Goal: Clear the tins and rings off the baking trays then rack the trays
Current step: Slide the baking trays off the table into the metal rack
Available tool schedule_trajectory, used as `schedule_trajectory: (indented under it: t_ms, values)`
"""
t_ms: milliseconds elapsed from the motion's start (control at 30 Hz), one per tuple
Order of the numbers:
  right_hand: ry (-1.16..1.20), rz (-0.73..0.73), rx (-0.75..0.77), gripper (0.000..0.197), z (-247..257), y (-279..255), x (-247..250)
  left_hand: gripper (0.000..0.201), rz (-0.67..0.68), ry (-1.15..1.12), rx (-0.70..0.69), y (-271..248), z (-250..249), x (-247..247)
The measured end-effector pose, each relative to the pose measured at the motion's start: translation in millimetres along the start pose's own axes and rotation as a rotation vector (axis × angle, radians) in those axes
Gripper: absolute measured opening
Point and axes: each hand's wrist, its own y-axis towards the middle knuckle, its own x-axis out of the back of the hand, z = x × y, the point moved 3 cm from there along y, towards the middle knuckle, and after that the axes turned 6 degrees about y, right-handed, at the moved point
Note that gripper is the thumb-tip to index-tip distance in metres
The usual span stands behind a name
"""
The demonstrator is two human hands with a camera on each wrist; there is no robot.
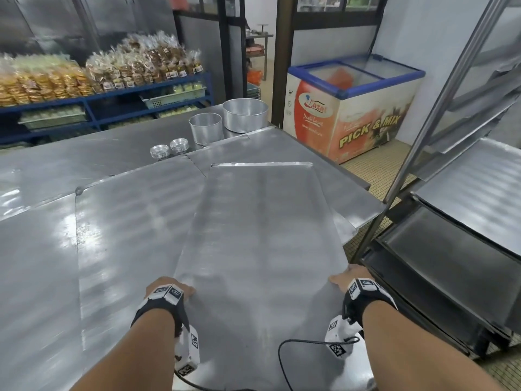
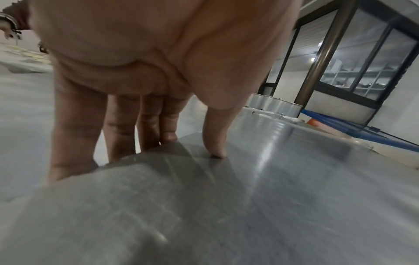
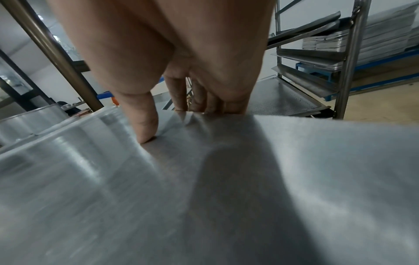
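Observation:
A long bare metal baking tray (image 1: pixel 259 227) is lifted at its near end over the steel table. My left hand (image 1: pixel 172 290) grips its left edge, thumb on top (image 2: pixel 215 143) and fingers (image 2: pixel 75 143) wrapped under. My right hand (image 1: pixel 349 277) grips the right edge the same way, thumb (image 3: pixel 145 125) pressed on the tray (image 3: pixel 226 179). Two more flat trays (image 1: pixel 127 221) lie under it on the table. Two round cake tins (image 1: pixel 205 128) (image 1: pixel 244 114) and two small stacks of tart tins (image 1: pixel 160 151) (image 1: pixel 179 145) stand at the table's far side.
A tray rack (image 1: pixel 451 136) with angled runners stands close on the right, dark trays (image 1: pixel 439 263) in its lower slots. A chest freezer (image 1: pixel 352 108) sits beyond the table's far right corner. Shelves of bagged baked goods (image 1: pixel 98 71) line the left wall.

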Motion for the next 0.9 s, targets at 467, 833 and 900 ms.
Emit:
schedule_trajectory:
  t_ms: [467,833,900]
  values:
    - [0.317,-0.039,-0.169,0.101,-15.9,-24.5,-24.9,0.049,0.170,0.125,-0.244,13.2,5.8,-4.3]
    - [0.455,-0.040,-0.207,0.093,-13.3,-55.4,-28.2,0.086,0.156,-0.630,-0.179,17.0,7.1,-2.9]
    - [0.497,-0.057,-0.218,0.082,-14.1,-63.4,-28.8,0.063,0.035,-0.743,-0.117,19.1,11.8,-5.0]
